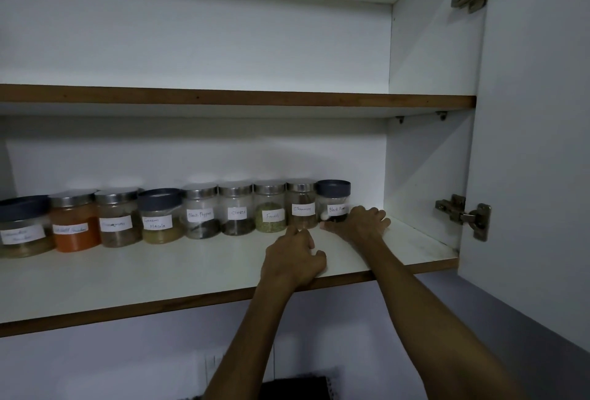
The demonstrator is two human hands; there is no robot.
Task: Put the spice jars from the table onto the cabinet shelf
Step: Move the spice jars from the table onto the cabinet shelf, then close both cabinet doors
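Several labelled spice jars stand in a row at the back of the lower cabinet shelf (191,275). At the right end is a dark-lidded black pepper jar (333,200). My right hand (359,224) holds it low on its right side, thumb across the front of its base. To its left stands the steel-lidded cinnamon jar (301,205). My left hand (293,260) rests on the shelf in front of it, forefinger reaching to the jar's foot, other fingers loosely curled, holding nothing. Further left are the fennel jar (270,213) and the cloves jar (237,209).
The upper shelf (223,96) is bare. The cabinet door (536,144) hangs open on the right with hinges (463,213) on the side wall. Bare shelf runs in front of the jars and right of the pepper jar. A dark object (297,388) sits below.
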